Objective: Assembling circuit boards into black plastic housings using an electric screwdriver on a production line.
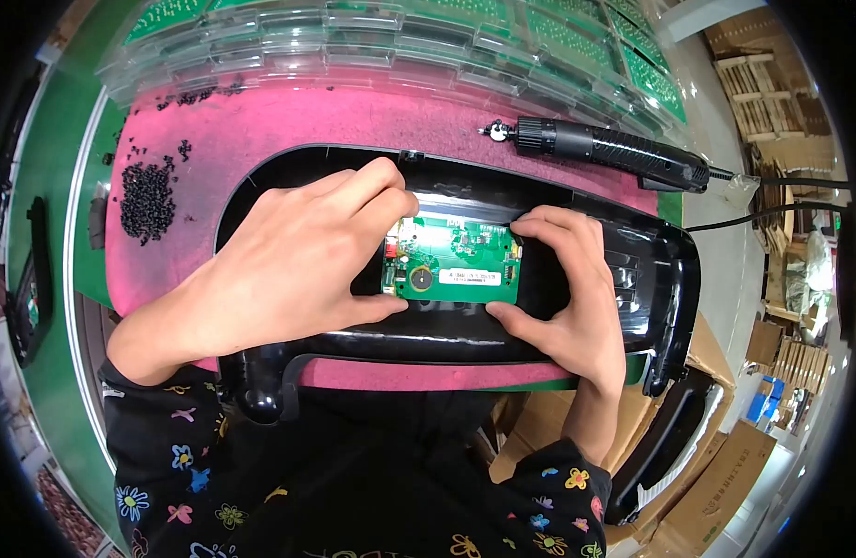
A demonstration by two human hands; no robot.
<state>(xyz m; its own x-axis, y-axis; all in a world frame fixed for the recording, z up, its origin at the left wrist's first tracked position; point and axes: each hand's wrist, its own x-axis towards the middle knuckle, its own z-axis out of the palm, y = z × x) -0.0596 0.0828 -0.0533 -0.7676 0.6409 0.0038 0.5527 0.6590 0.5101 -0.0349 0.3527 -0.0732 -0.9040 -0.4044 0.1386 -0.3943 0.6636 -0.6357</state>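
Note:
Between my two hands is a green circuit board [474, 251] with a white label, a round component and small parts along its left edge. My left hand [339, 242] grips the board's left end, thumb at the lower corner and fingers at the upper one. On the right end, my right hand [572, 288] pinches the board the same way, thumb below and fingers above. Under the board lies a long glossy black plastic housing [446, 349], its hollow side up. I cannot tell whether the board touches the housing floor.
The housing rests on a pink mat [372, 112]. A pile of small black screws [147, 203] lies at the left. Behind the housing is a black electric screwdriver [604, 144] with cables. Clear plastic trays [353, 46] line the back. Cardboard boxes [716, 484] stand at the lower right.

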